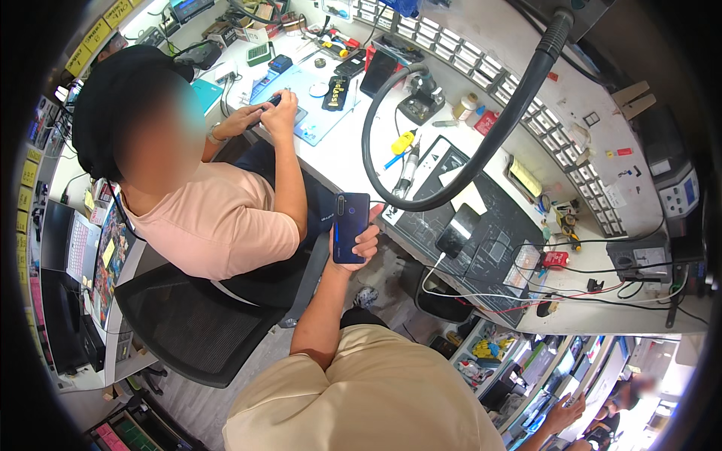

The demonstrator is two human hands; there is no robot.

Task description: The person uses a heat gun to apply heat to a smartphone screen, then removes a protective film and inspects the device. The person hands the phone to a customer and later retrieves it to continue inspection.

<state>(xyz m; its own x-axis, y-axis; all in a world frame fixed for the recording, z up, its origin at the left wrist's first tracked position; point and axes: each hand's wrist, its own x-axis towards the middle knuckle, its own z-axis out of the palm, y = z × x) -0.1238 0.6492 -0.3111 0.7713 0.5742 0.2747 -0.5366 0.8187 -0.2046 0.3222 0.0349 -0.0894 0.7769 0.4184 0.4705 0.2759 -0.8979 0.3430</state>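
My left hand [365, 247] holds up a dark blue smartphone [351, 225], its back with several camera lenses facing me. The fingers wrap round the phone's right edge, and one finger sticks out beyond it. The bench edge lies just to the right of the phone. My right hand does not show. To the left a seated co-worker holds a small dark device [263, 110] in both hands above a light blue mat [320, 129].
A black work mat [481, 240] carries a dark phone [458, 228] with a white cable. A thick black flexible hose [519, 113] curves over the bench. Small-drawer racks [444, 49] line the back. An office chair [188, 316] stands left. At lower right another person's hand [565, 413] shows near display shelves.
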